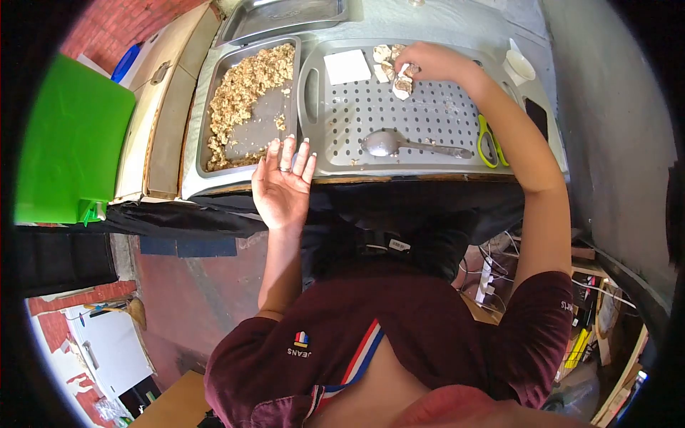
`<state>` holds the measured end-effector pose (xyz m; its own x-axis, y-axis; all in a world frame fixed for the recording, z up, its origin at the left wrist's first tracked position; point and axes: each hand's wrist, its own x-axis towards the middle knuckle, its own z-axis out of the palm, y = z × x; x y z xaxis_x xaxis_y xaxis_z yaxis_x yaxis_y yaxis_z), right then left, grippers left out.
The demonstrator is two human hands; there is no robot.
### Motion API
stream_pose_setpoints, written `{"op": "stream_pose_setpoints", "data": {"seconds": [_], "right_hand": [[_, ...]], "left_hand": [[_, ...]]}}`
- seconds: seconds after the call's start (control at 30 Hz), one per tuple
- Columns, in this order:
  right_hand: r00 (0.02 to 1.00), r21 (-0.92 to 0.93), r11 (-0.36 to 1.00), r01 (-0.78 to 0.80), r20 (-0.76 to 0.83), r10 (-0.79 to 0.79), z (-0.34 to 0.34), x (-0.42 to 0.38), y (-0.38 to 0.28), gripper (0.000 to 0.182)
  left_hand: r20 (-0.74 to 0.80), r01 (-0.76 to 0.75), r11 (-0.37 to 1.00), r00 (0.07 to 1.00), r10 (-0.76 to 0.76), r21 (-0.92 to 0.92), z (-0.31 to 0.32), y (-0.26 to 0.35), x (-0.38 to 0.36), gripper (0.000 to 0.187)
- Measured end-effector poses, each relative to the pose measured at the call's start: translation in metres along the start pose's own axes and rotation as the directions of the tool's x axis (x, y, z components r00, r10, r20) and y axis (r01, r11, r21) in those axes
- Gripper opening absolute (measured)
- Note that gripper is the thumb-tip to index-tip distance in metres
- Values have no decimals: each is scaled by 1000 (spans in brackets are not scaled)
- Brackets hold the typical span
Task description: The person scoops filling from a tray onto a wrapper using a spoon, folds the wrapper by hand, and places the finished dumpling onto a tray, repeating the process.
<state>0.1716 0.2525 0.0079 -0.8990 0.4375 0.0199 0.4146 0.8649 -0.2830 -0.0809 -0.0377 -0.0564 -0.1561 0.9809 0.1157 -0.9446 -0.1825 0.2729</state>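
Observation:
My right hand (431,63) reaches over the grey perforated board (428,121), its fingers closed at a small group of open-topped dumplings (383,54) in white wrappers with brown filling. One dumpling (403,87) is under my fingertips; the grip is partly hidden. Palm up, with fingers spread and some bits stuck to them, my left hand (282,187) is empty at the counter's front edge. Beside it lies a metal tray (267,118) of crumbly brown filling (246,89). A white square stack of wrappers (348,66) sits left of the dumplings.
A metal spoon (389,143) lies on the board's front part, with green-handled scissors (489,143) to its right. Farther right are a white cup (520,65) and a dark phone-like object (536,118). Another metal tray (285,18) stands behind; a green bin (75,139) is at left.

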Motion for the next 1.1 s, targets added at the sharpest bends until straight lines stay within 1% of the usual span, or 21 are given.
{"op": "stream_pose_setpoints", "data": {"seconds": [0.03,0.13,0.23,0.33,0.43,0.53,0.73,0.83,0.93,1.03,1.1], "right_hand": [[999,10,1000,-22,24,22,0,1,-1,28],[1000,-8,1000,-14,3,14,1,-2,-2,30],[993,-4,996,94,-75,-94,5,-5,4,33],[996,3,997,74,-45,-74,4,-6,3,34],[991,10,992,126,-50,-125,1,-7,-1,34],[986,48,986,158,-59,-155,2,-7,-1,28],[991,44,993,114,-80,-110,-1,-9,-6,17],[994,20,996,82,-75,-81,-2,-10,-9,15],[987,-56,993,105,-114,-111,3,-10,-9,14],[979,5,990,140,-151,-138,4,-10,-5,12],[981,57,989,138,-147,-128,5,-9,0,10]], "left_hand": [[-3,0,1000,1000,0,1,0,0,0,38],[16,8,997,1000,-10,72,1,1,-1,35],[13,10,998,1000,-11,68,0,1,0,35],[10,9,997,1000,-10,72,1,1,0,35],[-1,4,997,1000,-3,79,0,0,1,35],[-3,9,997,1000,-9,71,0,0,1,35],[-4,8,997,1000,-8,71,0,0,2,35],[-4,10,998,1000,-10,68,-2,0,2,35],[-11,12,998,1000,-11,56,-1,0,1,35],[-17,11,998,1000,-10,62,-2,1,1,35],[-35,3,999,999,-2,40,-3,0,1,37]]}}
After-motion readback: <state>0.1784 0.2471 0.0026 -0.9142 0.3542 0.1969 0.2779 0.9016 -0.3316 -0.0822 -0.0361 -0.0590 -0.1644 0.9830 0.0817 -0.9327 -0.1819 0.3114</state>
